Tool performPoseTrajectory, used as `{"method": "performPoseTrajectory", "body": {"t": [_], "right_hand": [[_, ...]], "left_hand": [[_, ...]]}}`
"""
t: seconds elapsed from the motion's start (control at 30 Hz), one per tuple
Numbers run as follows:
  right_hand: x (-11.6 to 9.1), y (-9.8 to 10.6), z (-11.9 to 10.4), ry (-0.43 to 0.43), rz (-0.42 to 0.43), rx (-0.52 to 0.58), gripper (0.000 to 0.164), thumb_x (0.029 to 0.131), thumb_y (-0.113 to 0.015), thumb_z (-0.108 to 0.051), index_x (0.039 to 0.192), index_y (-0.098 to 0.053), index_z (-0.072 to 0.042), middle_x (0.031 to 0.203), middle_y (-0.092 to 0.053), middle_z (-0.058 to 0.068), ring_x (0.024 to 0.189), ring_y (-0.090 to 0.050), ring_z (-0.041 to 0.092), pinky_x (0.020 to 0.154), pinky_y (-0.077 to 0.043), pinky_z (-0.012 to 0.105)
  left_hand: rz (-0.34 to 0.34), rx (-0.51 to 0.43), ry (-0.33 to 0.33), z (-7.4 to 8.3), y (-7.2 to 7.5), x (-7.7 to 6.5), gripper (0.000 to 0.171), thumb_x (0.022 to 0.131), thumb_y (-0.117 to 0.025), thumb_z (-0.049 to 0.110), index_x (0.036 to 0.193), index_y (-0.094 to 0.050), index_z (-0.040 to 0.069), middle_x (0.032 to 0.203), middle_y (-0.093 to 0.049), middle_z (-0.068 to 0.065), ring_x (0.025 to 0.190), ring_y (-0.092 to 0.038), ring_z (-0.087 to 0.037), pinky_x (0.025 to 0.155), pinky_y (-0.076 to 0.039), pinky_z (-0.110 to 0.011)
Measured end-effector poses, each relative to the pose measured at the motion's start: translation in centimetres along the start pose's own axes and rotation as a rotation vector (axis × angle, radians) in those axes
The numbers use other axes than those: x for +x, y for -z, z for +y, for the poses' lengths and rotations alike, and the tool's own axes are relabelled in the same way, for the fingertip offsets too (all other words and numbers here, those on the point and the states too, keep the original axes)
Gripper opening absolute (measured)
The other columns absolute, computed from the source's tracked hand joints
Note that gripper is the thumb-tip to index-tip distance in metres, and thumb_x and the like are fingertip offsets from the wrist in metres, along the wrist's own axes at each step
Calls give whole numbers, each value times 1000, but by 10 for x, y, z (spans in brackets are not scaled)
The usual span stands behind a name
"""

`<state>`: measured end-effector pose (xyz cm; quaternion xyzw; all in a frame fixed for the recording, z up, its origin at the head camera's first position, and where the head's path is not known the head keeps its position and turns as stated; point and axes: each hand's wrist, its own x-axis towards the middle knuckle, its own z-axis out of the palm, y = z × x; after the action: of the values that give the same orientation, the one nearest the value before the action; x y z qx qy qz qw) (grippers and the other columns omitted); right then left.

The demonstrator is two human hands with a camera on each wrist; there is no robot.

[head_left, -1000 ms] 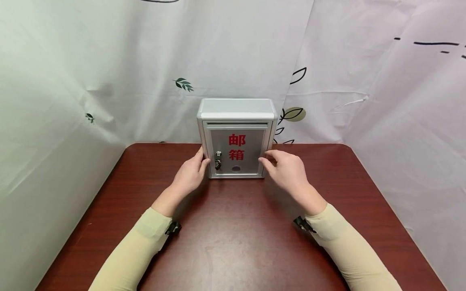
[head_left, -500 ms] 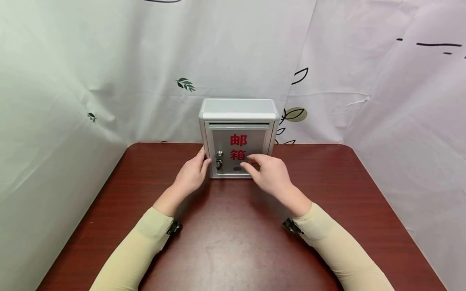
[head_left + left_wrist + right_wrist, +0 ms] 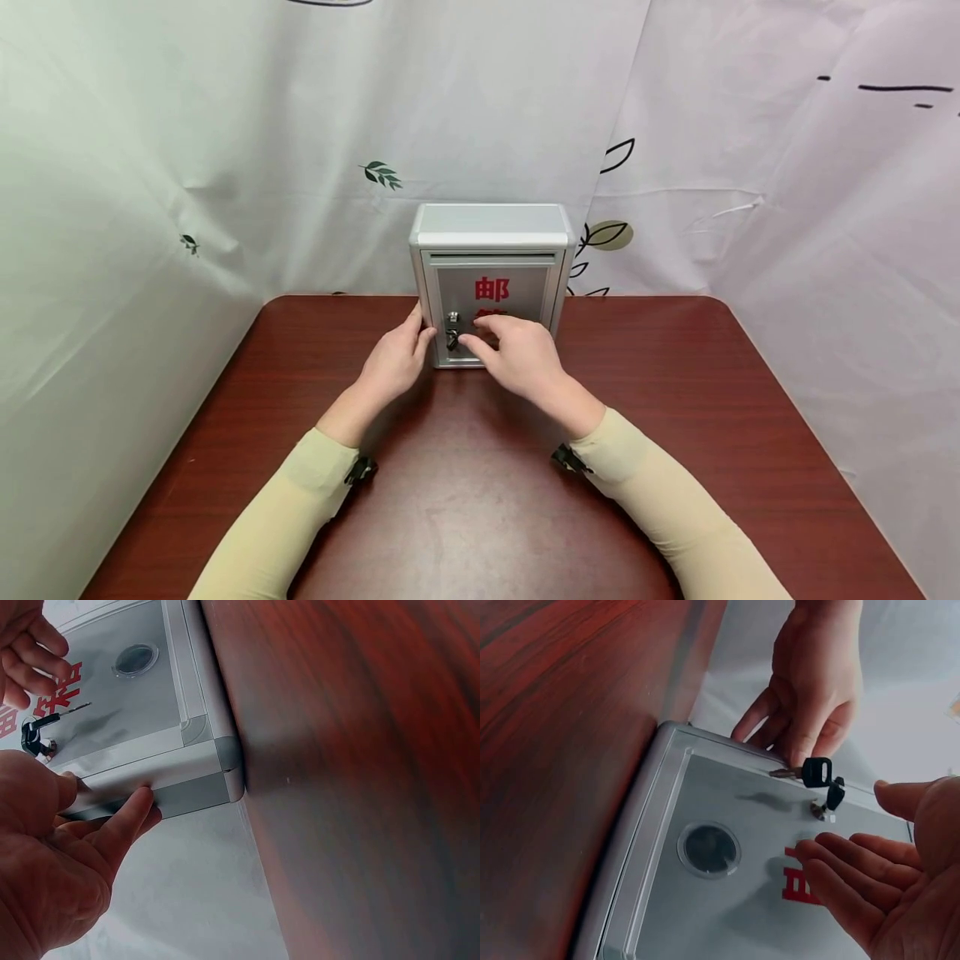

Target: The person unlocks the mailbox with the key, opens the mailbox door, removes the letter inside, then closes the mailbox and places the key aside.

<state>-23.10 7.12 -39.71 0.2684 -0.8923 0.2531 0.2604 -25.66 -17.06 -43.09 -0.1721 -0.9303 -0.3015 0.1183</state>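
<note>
A silver metal mailbox [image 3: 491, 223] with red characters on its front stands upright near the back of the table. My left hand [image 3: 392, 358] rests against its left side, fingers extended along the side face and thumb at the front edge. A small lock [image 3: 819, 811] sits on the left part of the door, with black-headed keys [image 3: 817, 772] hanging at it. My right hand [image 3: 523, 357] hovers in front of the door, thumb and fingers spread apart near the keys without touching them. It covers the lower character in the head view.
The reddish-brown wooden table [image 3: 465, 508] extends toward me from the mailbox. White printed curtains [image 3: 495, 100] enclose the back and both sides. A round window [image 3: 709, 850] is set low in the door. Dark wrist cameras [image 3: 572, 459] sit at my sleeves.
My right hand has moved left from the mailbox's right edge across the door toward the keys. My left hand has kept its place on the left side.
</note>
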Motion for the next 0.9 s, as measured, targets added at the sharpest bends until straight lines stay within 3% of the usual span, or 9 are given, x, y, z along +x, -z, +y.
{"method": "performPoseTrajectory", "body": {"t": [0.47,0.9], "right_hand": [[14,-16,-13,-99,-64,-30,39,104,-80,-47,118,-85,-12,95,-82,-1,82,-77,19,71,-63,45],[19,-24,-24,-173,-83,-74,40,102,-81,-50,115,-85,-12,95,-82,0,84,-78,23,68,-63,47]], "left_hand": [[-14,4,15,2,1,-1,64,119,-55,26,175,-32,5,145,-68,-28,128,-70,-46,104,-55,-64],[-7,2,11,0,0,-1,61,120,-54,24,173,-34,1,139,-72,-27,123,-73,-44,100,-57,-63]]}}
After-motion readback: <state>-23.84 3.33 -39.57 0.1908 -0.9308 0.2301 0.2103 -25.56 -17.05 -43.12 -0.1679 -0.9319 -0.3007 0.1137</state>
